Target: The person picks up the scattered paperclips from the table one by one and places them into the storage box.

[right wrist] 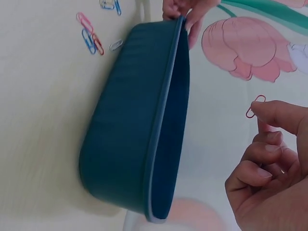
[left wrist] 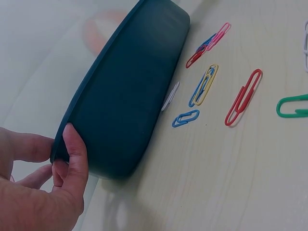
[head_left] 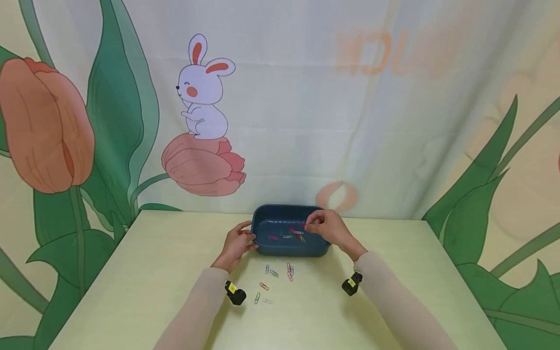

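Observation:
A dark blue plastic basin (head_left: pixel 290 250) stands on the table near the wall, with several coloured paper clips (head_left: pixel 287 236) lying inside it. At the basin's left end, my left hand (head_left: pixel 235 245) grips the rim, the thumb (left wrist: pixel 77 151) on the outer wall and the other fingers partly hidden behind the edge. My right hand (head_left: pixel 331 227) is over the basin's right side. Between thumb and index finger it pinches a red paper clip (right wrist: pixel 260 96), clear of the rim in the right wrist view.
In front of the basin several loose paper clips lie on the pale table (head_left: pixel 175 272), among them a red one (left wrist: pixel 244 98), a green one (head_left: pixel 257 298) and a yellow one (left wrist: pixel 208 84). A printed curtain (head_left: pixel 284 121) hangs right behind the basin.

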`<state>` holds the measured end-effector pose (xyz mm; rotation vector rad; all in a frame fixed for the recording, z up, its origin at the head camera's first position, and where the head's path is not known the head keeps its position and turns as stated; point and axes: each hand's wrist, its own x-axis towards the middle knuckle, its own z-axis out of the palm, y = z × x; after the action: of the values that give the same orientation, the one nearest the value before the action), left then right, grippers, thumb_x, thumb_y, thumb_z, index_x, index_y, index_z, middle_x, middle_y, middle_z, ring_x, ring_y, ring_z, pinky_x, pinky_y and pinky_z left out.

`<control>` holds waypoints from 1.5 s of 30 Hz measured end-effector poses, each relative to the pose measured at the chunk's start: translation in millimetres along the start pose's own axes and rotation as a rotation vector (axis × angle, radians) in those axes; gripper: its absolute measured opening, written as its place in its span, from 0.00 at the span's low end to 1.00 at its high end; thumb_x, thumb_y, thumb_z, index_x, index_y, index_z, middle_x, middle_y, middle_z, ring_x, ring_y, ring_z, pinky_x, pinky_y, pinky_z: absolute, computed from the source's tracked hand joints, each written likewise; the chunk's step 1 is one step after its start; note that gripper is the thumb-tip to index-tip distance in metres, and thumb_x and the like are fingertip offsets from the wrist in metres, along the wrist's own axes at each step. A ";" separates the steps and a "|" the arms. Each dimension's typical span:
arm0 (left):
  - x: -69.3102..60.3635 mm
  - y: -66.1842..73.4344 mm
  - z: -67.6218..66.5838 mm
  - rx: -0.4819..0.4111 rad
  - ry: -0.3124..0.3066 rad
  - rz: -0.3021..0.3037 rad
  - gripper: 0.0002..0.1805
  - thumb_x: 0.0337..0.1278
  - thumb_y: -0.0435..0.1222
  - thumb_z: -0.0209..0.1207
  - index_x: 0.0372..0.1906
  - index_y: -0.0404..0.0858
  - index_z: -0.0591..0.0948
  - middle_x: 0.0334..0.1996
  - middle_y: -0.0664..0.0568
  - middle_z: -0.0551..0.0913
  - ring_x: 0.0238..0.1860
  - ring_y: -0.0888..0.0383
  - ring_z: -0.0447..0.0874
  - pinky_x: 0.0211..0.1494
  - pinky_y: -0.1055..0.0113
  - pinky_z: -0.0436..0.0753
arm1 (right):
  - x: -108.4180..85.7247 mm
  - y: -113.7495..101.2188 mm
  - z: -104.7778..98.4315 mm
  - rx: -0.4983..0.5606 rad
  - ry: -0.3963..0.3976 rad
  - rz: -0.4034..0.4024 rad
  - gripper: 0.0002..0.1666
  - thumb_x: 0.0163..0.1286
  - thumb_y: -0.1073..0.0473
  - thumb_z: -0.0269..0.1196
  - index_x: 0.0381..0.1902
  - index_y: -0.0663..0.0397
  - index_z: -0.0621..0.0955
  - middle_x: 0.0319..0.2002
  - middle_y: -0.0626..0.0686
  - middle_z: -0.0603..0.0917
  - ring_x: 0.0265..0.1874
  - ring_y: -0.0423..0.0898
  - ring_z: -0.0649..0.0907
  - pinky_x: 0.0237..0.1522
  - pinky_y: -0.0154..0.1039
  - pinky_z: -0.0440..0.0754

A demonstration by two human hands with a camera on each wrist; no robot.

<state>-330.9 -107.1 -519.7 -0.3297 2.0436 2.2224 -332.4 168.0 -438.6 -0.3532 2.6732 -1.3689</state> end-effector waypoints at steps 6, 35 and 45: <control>0.9 0.2 -1.8 0.004 0.004 -0.009 0.29 0.63 0.25 0.53 0.69 0.40 0.70 0.41 0.48 0.70 0.41 0.50 0.79 0.37 0.69 0.85 | 20.2 12.2 -0.5 0.004 0.006 0.036 0.05 0.65 0.53 0.67 0.34 0.47 0.84 0.21 0.51 0.76 0.21 0.47 0.71 0.32 0.39 0.73; -0.6 1.1 -1.1 -0.011 -0.003 0.006 0.29 0.64 0.26 0.53 0.70 0.39 0.69 0.42 0.48 0.69 0.41 0.50 0.78 0.40 0.67 0.86 | 60.3 33.9 8.8 -0.072 0.045 0.143 0.05 0.66 0.54 0.65 0.33 0.48 0.83 0.40 0.51 0.83 0.34 0.50 0.78 0.37 0.42 0.73; -2.3 2.1 -0.8 0.004 0.008 -0.005 0.29 0.64 0.26 0.53 0.70 0.39 0.69 0.42 0.47 0.69 0.41 0.50 0.79 0.39 0.68 0.86 | 61.7 38.0 10.8 -0.096 0.028 0.147 0.11 0.67 0.55 0.64 0.45 0.52 0.84 0.38 0.53 0.82 0.36 0.52 0.79 0.39 0.43 0.75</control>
<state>-329.0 -107.9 -517.2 -0.3431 2.0489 2.2167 -395.6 165.1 -475.7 -0.1440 2.7318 -1.2166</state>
